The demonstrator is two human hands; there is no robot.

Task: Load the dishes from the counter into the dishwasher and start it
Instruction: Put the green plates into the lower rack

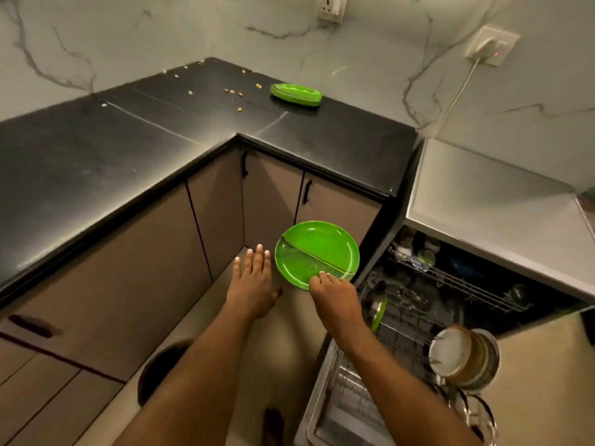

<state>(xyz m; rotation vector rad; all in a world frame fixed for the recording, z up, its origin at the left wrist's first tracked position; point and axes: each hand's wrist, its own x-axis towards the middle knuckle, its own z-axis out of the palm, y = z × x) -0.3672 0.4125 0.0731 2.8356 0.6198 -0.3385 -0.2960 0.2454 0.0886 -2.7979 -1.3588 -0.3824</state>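
Crowding rack near held plate: bowls

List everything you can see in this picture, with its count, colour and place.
held plate: one, green, divided, in the air left of the dishwasher
plate stack: one, green, on the counter near the wall
crumbs: several, pale, scattered on the counter
counter: one, black, L-shaped
dishwasher: one, grey, open, at right
bowls: a few, white and brown, in the pulled-out rack
wall sockets: two, white, marble wall
left hand: open, holds nothing
right hand: grips the held plate's rim
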